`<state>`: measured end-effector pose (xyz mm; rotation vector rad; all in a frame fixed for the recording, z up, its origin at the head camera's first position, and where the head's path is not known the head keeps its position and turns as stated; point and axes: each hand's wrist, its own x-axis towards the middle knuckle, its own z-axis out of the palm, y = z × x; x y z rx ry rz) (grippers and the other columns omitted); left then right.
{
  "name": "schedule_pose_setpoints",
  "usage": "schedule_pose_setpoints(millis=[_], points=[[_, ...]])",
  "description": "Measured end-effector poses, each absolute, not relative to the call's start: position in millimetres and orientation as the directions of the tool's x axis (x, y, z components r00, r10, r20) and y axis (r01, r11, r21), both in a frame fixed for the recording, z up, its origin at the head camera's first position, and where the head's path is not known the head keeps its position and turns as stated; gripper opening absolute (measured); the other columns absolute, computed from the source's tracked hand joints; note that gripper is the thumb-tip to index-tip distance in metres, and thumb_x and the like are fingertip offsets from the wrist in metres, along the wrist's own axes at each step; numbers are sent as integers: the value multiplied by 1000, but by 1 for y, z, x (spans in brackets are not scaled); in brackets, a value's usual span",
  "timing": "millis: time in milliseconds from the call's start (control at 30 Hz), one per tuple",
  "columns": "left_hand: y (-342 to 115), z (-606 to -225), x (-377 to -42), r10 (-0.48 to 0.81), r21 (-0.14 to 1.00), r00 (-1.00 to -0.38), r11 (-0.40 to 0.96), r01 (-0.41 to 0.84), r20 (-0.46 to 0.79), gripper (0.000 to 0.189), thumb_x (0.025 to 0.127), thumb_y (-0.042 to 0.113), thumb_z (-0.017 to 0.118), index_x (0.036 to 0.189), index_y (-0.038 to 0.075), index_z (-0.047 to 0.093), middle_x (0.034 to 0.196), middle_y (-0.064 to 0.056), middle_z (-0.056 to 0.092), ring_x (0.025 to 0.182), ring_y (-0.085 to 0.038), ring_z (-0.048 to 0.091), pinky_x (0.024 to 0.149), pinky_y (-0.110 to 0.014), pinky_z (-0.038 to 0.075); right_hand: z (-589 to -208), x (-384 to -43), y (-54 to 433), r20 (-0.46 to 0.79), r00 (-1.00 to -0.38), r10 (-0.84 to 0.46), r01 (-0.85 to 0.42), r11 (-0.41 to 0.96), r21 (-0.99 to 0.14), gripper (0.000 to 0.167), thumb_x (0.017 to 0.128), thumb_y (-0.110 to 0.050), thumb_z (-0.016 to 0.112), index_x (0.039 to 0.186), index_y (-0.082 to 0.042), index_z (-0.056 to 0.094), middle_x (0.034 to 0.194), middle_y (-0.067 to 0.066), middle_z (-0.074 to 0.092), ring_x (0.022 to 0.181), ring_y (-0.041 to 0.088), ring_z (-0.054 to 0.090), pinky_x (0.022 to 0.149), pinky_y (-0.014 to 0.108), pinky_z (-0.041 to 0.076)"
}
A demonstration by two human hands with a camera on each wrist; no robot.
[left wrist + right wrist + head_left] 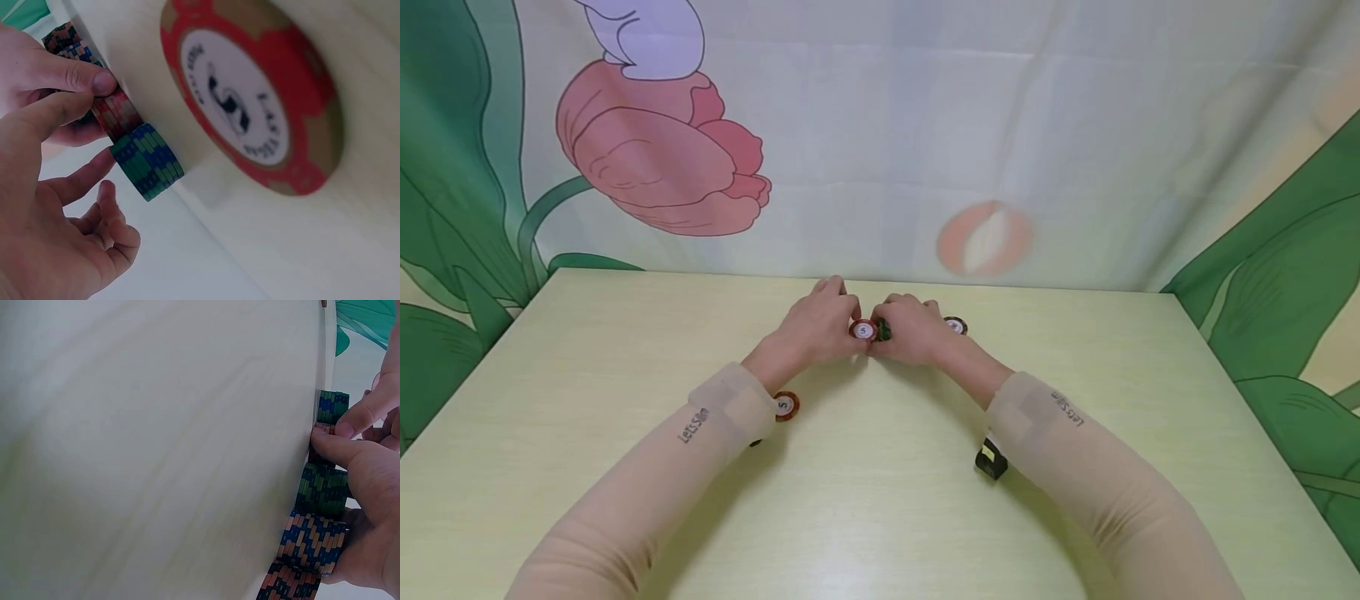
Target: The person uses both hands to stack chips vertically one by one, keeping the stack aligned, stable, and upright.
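Note:
A stack of red poker chips (863,331), with a white centre marked 5, stands in a row of stacks near the table's back edge. From its left, my left hand (820,325) pinches it with thumb and index finger. Across from it, my right hand (912,330) grips the same red stack, thumb close to the left thumb. A blue-green stack (149,161) adjoins the red one on the left. On its other side come a green stack (322,490), a blue-and-tan stack (312,542) and a black-and-pink stack (289,582), beside my right palm.
A separate red chip (786,406), also marked 5, lies by my left sleeve and looms large in the left wrist view. Near my right sleeve sits a small black object (992,459) with a yellow patch. A printed curtain (865,150) hangs behind the table (880,500).

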<state>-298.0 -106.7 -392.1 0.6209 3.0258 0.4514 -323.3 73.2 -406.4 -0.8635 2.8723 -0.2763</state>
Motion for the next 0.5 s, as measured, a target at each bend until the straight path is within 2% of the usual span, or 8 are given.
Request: schedule_pose_setpoints(millis=[200, 500], points=[[-109, -389, -298, 405, 287, -914, 872, 398, 36, 26, 88, 29, 79, 98, 6, 74, 113, -12, 51, 108, -28, 47, 84, -43, 49, -406, -324, 73, -77, -830, -553, -529, 823, -207, 41, 92, -47, 75, 116, -14, 70, 119, 6, 63, 113, 24, 58, 91, 56, 42], [-110, -390, -299, 400, 299, -916, 872, 389, 24, 24, 89, 28, 78, 97, 6, 75, 112, -11, 52, 108, -27, 47, 83, -42, 49, -406, -324, 72, -85, -831, -550, -527, 826, -200, 43, 92, -47, 76, 118, -14, 70, 121, 6, 63, 113, 25, 58, 92, 56, 43]])
